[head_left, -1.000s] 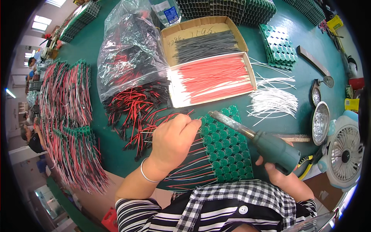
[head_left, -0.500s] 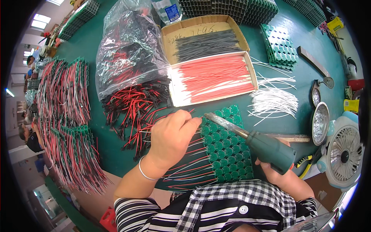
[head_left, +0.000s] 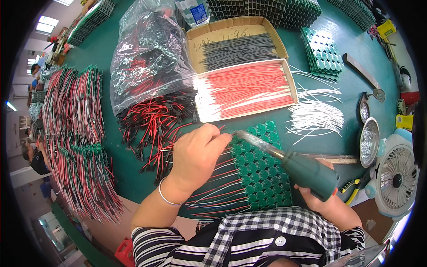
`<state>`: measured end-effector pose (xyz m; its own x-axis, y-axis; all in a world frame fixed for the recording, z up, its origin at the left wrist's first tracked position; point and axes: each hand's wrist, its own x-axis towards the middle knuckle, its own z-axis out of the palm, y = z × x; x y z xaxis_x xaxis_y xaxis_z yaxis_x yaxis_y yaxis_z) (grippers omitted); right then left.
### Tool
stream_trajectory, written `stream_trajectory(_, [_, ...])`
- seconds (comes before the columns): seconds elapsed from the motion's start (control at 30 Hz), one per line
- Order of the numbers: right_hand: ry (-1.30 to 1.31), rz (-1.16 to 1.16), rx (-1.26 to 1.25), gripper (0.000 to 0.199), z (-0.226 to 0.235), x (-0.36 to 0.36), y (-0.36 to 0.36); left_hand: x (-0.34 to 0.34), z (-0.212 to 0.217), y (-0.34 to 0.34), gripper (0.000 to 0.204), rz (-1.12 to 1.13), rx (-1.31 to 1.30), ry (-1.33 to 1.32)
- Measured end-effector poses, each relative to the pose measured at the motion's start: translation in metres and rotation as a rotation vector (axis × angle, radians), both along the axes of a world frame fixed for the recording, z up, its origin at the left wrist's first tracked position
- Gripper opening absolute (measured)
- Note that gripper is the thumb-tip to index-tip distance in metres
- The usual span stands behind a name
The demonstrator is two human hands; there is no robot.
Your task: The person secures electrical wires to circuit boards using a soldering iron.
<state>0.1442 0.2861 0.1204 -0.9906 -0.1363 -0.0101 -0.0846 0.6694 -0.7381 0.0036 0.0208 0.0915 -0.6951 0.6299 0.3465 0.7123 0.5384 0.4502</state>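
Note:
At the far left corner of a panel of round green circuit boards (head_left: 262, 178), my left hand (head_left: 195, 153) is closed in a pinch on a thin wire, mostly hidden by the fingers. My right hand (head_left: 315, 198) grips the dark green handle of a soldering iron (head_left: 309, 174). Its metal tip points left and reaches that same corner, close to my left fingertips. Whether the tip touches the board is hard to tell. Red, white and dark wires (head_left: 220, 189) stick out leftward from the panel's left edge, under and beside my left wrist.
Beyond the panel stands a cardboard box (head_left: 291, 89) of red and black wires. White wires (head_left: 316, 118) lie right of it; a plastic bag (head_left: 151, 58) spills red-black leads on its left. Wired panels (head_left: 73, 107) lie far left. A metal dish (head_left: 368, 142), pliers (head_left: 353, 189) and a fan (head_left: 396, 175) are at right.
The soldering iron has shifted very slightly, its tip staying by the same corner. My left hand keeps its pinch and has barely moved.

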Motion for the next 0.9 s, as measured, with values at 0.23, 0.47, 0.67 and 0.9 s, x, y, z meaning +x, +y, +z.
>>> stream_trajectory(0.23, [0.03,-0.087,-0.235,0.041,0.002,-0.001,0.001,0.003,0.0,0.002,0.02,0.011,-0.007,0.018])
stream_trajectory(0.47, [0.074,-0.034,0.02,0.041,0.001,0.008,0.004,0.005,-0.002,0.005,0.022,0.011,0.035,0.056])
stream_trajectory(0.67, [0.031,-0.028,-0.035,0.035,-0.003,0.011,0.003,0.006,-0.003,0.004,0.023,0.007,0.013,0.06])
stream_trajectory(0.9, [-0.005,-0.042,-0.03,0.036,-0.005,0.018,0.003,0.007,-0.003,0.005,0.022,-0.013,0.029,0.082])
